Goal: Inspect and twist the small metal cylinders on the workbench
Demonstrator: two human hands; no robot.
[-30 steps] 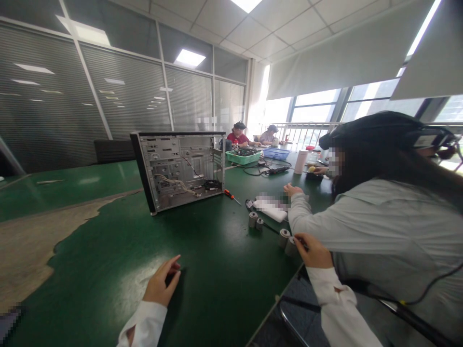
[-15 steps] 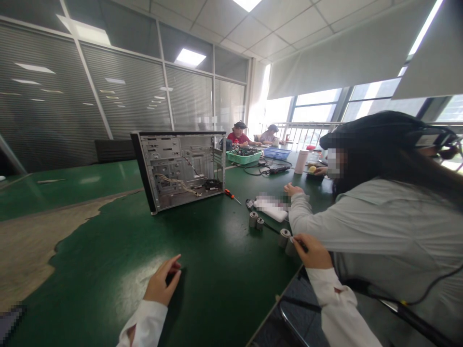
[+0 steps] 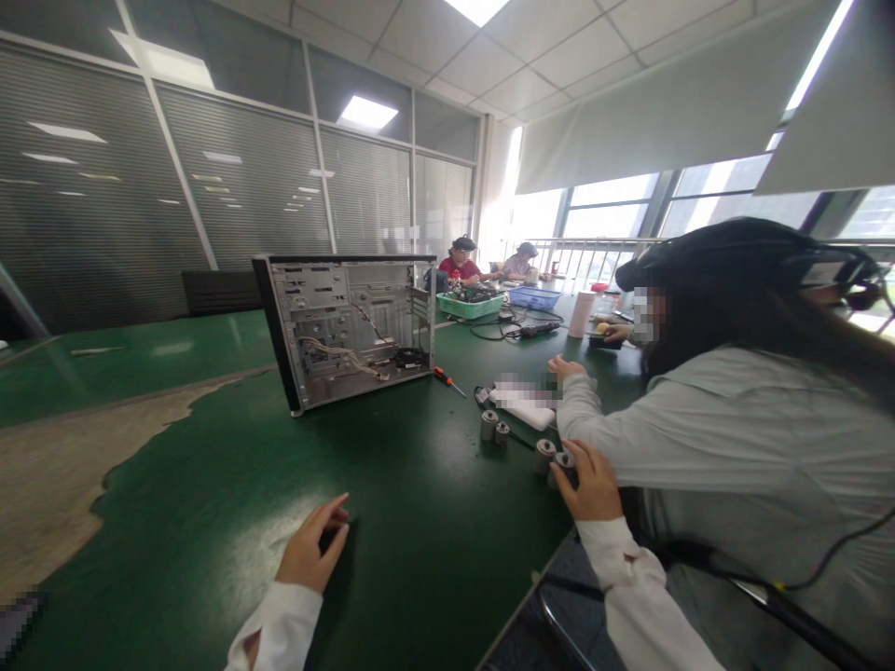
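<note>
At the right edge of the green table my right hand (image 3: pixel 594 485) has its thumb and fingers around a grey metal cylinder (image 3: pixel 563 461) with a small knob on top. Another such cylinder (image 3: pixel 544 454) stands right beside it. Farther left stand a third grey cylinder (image 3: pixel 488 425) and a smaller one (image 3: pixel 502 432). My left hand (image 3: pixel 311 548) hovers over or rests on the table's front part, fingers apart and holding nothing; contact with the surface cannot be made out. An opened computer case (image 3: pixel 381 312) stands beyond it, its metal inside and cables showing.
An orange-handled screwdriver (image 3: pixel 443 376) lies by the case. Behind the cylinders is a white power strip (image 3: pixel 528 408). A co-worker's grey sleeve (image 3: pixel 629 438) crowds the right side. Green basket (image 3: pixel 470 308), blue basket (image 3: pixel 535 298), pink bottle (image 3: pixel 581 315) and black cables (image 3: pixel 538 328) are farther back.
My right hand has shifted slightly left, and its fingers have gone from a pinch at the cylinder's top to a spread around its sides. My left hand stays in place.
</note>
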